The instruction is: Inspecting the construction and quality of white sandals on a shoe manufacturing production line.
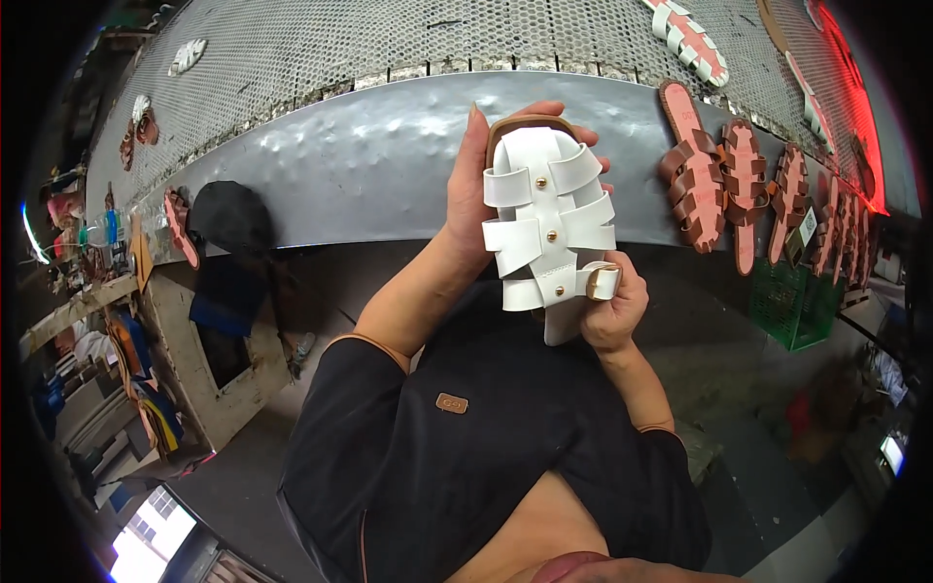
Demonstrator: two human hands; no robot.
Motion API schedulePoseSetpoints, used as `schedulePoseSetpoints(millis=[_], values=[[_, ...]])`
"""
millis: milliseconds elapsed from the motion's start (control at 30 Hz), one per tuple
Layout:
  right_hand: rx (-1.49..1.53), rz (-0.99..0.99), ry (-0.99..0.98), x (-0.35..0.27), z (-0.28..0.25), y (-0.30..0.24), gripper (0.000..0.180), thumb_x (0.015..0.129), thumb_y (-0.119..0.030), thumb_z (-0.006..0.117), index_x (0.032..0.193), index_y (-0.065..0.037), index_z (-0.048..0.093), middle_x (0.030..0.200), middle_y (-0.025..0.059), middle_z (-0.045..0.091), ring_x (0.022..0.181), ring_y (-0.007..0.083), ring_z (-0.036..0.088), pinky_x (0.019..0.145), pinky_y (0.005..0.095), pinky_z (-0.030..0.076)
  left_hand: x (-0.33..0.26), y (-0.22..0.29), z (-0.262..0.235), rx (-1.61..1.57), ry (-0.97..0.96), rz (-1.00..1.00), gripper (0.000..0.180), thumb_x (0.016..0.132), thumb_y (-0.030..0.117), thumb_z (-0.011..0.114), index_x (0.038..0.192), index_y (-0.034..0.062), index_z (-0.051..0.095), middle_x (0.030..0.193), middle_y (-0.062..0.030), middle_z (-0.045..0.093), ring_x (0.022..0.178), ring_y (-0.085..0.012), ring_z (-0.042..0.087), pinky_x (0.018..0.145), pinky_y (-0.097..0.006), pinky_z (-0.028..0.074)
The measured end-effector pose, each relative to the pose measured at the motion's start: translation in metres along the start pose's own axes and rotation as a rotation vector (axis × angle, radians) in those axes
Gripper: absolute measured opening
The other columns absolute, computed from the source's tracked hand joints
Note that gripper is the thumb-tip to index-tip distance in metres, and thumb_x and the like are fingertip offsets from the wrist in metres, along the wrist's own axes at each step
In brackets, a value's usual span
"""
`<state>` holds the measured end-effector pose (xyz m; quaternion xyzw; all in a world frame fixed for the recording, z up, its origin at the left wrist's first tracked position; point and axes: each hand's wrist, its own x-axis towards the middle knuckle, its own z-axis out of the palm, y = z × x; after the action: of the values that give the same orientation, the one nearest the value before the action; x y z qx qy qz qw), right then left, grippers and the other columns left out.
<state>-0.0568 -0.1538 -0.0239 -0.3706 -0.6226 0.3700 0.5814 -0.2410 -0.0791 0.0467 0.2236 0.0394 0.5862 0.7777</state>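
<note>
I hold a white strappy sandal (549,228) with a tan sole and small gold studs upright in front of me. My left hand (469,194) grips its far end from the left, fingers wrapped behind the sole. My right hand (610,311) clasps the near end and pinches a white strap with a gold buckle. The sandal hovers over the edge of a dented metal conveyor rim (369,165).
A perforated metal belt (389,39) carries brown and pink sandals (724,180) along its right side and a red-white one (690,39) farther back. A green basket (797,301) sits at the right, a black cap (231,216) and a wooden stand (209,350) at the left.
</note>
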Motion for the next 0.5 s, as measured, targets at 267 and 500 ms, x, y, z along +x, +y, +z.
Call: schedulePoseSetpoints(millis=[267,500], values=[[-0.041,-0.01,0.033,0.007,0.016,0.016,0.019,0.095,-0.013,0.061,0.099,0.006,0.063,0.077,-0.0006,0.063,0.071,0.0055,0.055,0.065,0.0221,0.045,0.002,0.007,-0.008,0.059,0.04,-0.008,0.074,0.101,0.072,0.031,0.139,0.0136,0.054,0.129,-0.0233,0.061,0.118,-0.0433,0.063,0.1,-0.064,0.054],[-0.021,0.006,0.042,0.008,0.022,0.016,0.019,0.095,-0.014,0.061,0.094,0.004,0.061,0.074,-0.0014,0.061,0.07,0.0047,0.052,0.062,0.0224,0.043,0.0,0.008,-0.011,0.044,0.053,-0.019,0.073,0.102,0.071,0.03,0.14,0.0138,0.053,0.129,-0.0233,0.061,0.118,-0.0431,0.064,0.099,-0.064,0.054]])
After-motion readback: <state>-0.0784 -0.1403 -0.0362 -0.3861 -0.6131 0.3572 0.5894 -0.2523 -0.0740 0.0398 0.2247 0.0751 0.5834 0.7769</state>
